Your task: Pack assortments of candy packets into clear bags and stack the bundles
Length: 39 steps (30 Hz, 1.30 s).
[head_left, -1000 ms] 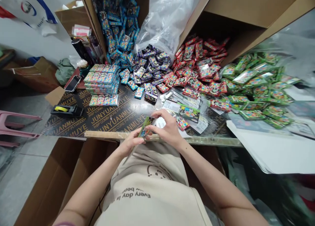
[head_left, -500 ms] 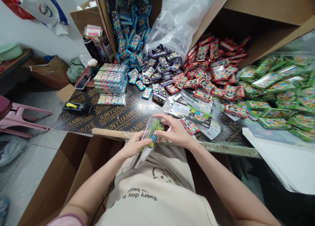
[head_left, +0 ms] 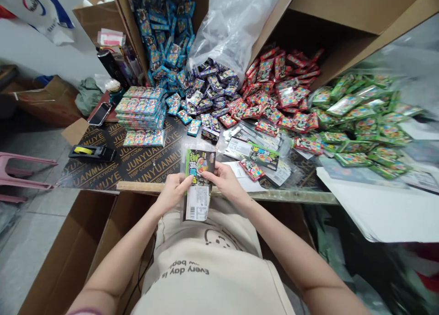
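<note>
Head view, clear plastic packet (head_left: pixel 198 184) upright between hands, left hand (head_left: pixel 172 193) pinching one edge, right hand (head_left: pixel 223 182) the other

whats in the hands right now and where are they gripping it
The left hand and right hand hold a clear plastic bag with a printed packet inside, one on each long side, about midway up.

The person wears a loose beige sweatshirt (head_left: pixel 209 278) with a small cartoon face (head_left: pixel 221 239) printed on the chest in thin dark lines, above dark lettering (head_left: pixel 187 270) that starts "Every day is". A thin black cord (head_left: pixel 141 278) hangs along the left side. A pinkish sleeve edge (head_left: pixel 80 312) shows low down. The left hand (head_left: pixel 171 194), right hand (head_left: pixel 222 181) and forearms (head_left: pixel 290 235) are bare.
</note>
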Each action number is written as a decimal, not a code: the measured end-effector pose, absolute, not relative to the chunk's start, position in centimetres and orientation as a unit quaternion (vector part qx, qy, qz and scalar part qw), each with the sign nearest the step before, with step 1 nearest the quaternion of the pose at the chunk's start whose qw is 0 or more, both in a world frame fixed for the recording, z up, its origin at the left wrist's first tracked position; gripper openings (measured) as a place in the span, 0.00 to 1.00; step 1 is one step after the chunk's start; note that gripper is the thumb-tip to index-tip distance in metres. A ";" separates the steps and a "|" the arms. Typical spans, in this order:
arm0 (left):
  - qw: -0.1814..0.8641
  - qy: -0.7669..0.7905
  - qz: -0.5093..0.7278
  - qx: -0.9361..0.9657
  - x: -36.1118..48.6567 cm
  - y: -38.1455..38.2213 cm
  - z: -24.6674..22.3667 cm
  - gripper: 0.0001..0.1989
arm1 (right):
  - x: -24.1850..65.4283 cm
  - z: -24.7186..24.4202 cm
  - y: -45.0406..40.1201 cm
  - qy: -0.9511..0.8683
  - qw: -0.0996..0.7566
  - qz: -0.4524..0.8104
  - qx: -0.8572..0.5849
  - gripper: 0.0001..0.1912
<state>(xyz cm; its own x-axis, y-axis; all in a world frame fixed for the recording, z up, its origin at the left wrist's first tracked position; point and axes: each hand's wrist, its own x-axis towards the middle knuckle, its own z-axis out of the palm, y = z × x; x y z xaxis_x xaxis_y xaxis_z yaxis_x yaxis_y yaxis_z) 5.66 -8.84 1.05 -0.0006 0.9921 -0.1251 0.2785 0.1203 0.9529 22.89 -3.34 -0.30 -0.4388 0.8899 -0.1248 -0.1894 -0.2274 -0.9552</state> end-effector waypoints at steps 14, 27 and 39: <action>0.537 0.466 0.501 0.494 5.0 -4.9 -0.8 0.18 | 24.9 -1.1 -0.3 -0.568 0.381 0.629 -0.368 0.29; 0.574 0.419 0.679 0.184 9.7 -2.6 2.8 0.18 | 19.5 3.5 0.4 -0.428 0.606 0.550 -0.383 0.23; 0.379 0.498 0.623 0.470 6.6 -4.2 5.6 0.06 | 22.0 4.1 0.7 -0.491 0.535 0.577 -0.374 0.05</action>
